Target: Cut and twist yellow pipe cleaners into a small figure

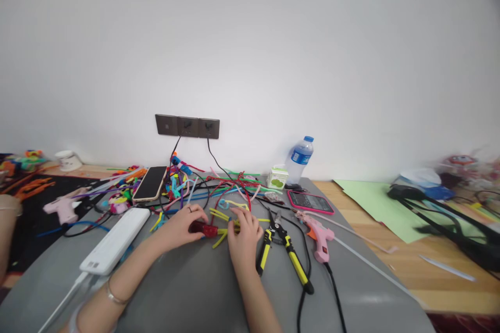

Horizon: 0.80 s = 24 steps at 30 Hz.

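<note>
My left hand (pixel 186 226), with a ring and a bracelet, grips a red fuzzy piece (pixel 210 230) that looks wound from pipe cleaner. Several yellow pipe cleaners (pixel 220 240) spread out from its right end. My right hand (pixel 244 231) has curled fingers around the ends of these yellow stems; its fingertips are partly hidden. Right of this hand lie yellow-and-black pliers (pixel 278 237), handles apart. Beyond them is a pink glue gun (pixel 321 237) with a black cord. Behind my hands a tangle of coloured pipe cleaners (pixel 234 182) covers the grey table (pixel 187 291).
A white power strip (pixel 115 242), a phone (pixel 150 183) and another pink glue gun (pixel 62 208) are on the left. At the back right stand a water bottle (pixel 300 161), a small box (pixel 277 178) and a pink-cased phone (pixel 310 202). Another person's arm (pixel 8 229) shows far left.
</note>
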Tool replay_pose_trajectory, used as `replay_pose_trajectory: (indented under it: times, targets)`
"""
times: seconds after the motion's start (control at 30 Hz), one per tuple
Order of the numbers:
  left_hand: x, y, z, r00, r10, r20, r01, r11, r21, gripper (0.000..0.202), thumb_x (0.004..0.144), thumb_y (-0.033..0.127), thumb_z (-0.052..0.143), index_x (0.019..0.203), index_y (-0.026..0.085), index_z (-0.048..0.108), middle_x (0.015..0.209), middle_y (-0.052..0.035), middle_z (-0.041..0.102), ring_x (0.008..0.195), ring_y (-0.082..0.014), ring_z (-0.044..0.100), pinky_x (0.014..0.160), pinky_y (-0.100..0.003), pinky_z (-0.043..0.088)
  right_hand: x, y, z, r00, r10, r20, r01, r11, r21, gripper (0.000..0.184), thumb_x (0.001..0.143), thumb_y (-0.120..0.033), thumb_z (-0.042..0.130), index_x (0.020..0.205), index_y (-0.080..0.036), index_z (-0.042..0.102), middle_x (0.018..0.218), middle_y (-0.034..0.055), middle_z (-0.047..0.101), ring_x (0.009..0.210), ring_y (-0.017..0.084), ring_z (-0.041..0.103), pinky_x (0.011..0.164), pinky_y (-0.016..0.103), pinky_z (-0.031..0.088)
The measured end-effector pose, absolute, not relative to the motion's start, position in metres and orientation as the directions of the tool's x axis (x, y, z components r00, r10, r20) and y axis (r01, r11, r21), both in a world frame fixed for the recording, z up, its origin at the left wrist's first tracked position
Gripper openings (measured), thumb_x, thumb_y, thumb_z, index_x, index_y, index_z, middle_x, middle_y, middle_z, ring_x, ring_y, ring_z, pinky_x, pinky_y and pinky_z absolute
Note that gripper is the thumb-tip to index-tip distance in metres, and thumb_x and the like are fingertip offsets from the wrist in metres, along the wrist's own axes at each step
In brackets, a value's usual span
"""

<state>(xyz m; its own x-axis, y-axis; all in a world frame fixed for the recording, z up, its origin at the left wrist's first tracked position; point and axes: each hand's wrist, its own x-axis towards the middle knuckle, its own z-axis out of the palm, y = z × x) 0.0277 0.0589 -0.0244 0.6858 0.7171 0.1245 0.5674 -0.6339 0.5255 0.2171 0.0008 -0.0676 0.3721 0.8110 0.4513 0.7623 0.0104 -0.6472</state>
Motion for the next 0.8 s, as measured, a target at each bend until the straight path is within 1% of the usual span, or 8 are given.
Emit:
replay_pose_trajectory:
  times: [0.17,0.23,0.37,0.43,0.53,0.6,0.73,0.8]
  targets:
    - [0.027,0.068,-0.017,0.702,0.706,0.09,0.592,-0.65,0.477,0.039,0.071,0.027,0.07,0.108,0.024,0.06,0.11,-0.004,0.06,0.103,-0.0238,0.055,0.09,-0.034,0.044,0.218,-0.001,-0.066,0.355,0.781,0.514,0.782,0.052,-0.62,0.034,0.079,-0.007,0.048,0.101,-0.028,0.064,0.116,0.0048,0.062,0.109,0.028,0.049,0.087,0.044,0.031]
    - [0.031,0.08,-0.011,0.711,0.696,0.103,0.578,-0.662,0.477,0.039,0.073,0.032,0.07,0.11,0.024,0.059,0.112,-0.004,0.061,0.104,-0.0236,0.055,0.091,-0.034,0.043,0.216,-0.003,-0.064,0.283,0.778,0.561,0.796,0.136,-0.59,0.035,0.08,-0.008,0.048,0.106,-0.027,0.062,0.118,0.0061,0.06,0.112,0.028,0.047,0.091,0.046,0.03]
    - [0.05,0.124,-0.008,0.691,0.698,0.187,0.57,-0.686,0.452,0.03,0.082,0.028,0.058,0.112,0.021,0.058,0.118,-0.0065,0.061,0.113,-0.0224,0.054,0.098,-0.034,0.041,0.201,-0.007,-0.063,-0.097,0.798,0.595,0.764,0.443,-0.47,0.04,0.082,-0.019,0.057,0.121,-0.029,0.054,0.13,0.0049,0.056,0.122,0.027,0.041,0.102,0.048,0.025]
    - [0.064,0.15,-0.011,0.67,0.717,0.192,0.614,-0.681,0.4,0.039,0.081,0.022,0.057,0.12,0.018,0.055,0.126,-0.0104,0.058,0.119,-0.024,0.052,0.102,-0.036,0.039,0.193,-0.008,-0.065,-0.241,0.801,0.548,0.744,0.515,-0.426,0.038,0.083,-0.025,0.061,0.119,-0.034,0.055,0.133,0.0011,0.055,0.126,0.027,0.039,0.106,0.051,0.021]
    - [0.088,0.186,-0.018,0.692,0.712,0.12,0.65,-0.687,0.326,0.054,0.076,0.012,0.056,0.13,0.013,0.049,0.138,-0.0149,0.051,0.128,-0.027,0.046,0.107,-0.037,0.035,0.187,-0.008,-0.068,-0.255,0.843,0.473,0.753,0.48,-0.45,0.036,0.084,-0.027,0.063,0.117,-0.036,0.055,0.13,-0.0014,0.056,0.125,0.026,0.04,0.107,0.053,0.02]
    - [0.103,0.204,-0.021,0.712,0.696,0.091,0.64,-0.696,0.326,0.056,0.073,0.01,0.057,0.128,0.013,0.052,0.135,-0.0149,0.054,0.125,-0.0276,0.05,0.106,-0.036,0.037,0.187,-0.007,-0.069,-0.228,0.863,0.45,0.754,0.449,-0.479,0.036,0.084,-0.024,0.062,0.117,-0.037,0.055,0.129,-0.002,0.057,0.125,0.025,0.041,0.107,0.054,0.02]
    - [0.128,0.225,-0.021,0.743,0.668,0.03,0.618,-0.704,0.35,0.051,0.077,0.024,0.059,0.127,0.013,0.054,0.131,-0.0128,0.06,0.119,-0.0259,0.056,0.102,-0.033,0.042,0.189,-0.008,-0.068,-0.225,0.867,0.444,0.74,0.449,-0.501,0.036,0.084,-0.023,0.062,0.117,-0.036,0.055,0.128,-0.0013,0.056,0.124,0.024,0.041,0.109,0.052,0.02]
    - [0.137,0.228,-0.02,0.768,0.64,0.0,0.597,-0.716,0.361,0.056,0.073,0.031,0.066,0.125,0.014,0.057,0.13,-0.0126,0.061,0.115,-0.0262,0.059,0.098,-0.032,0.045,0.188,-0.009,-0.066,-0.226,0.87,0.438,0.732,0.449,-0.513,0.036,0.083,-0.026,0.064,0.117,-0.036,0.055,0.128,-0.0004,0.055,0.123,0.024,0.041,0.109,0.053,0.02]
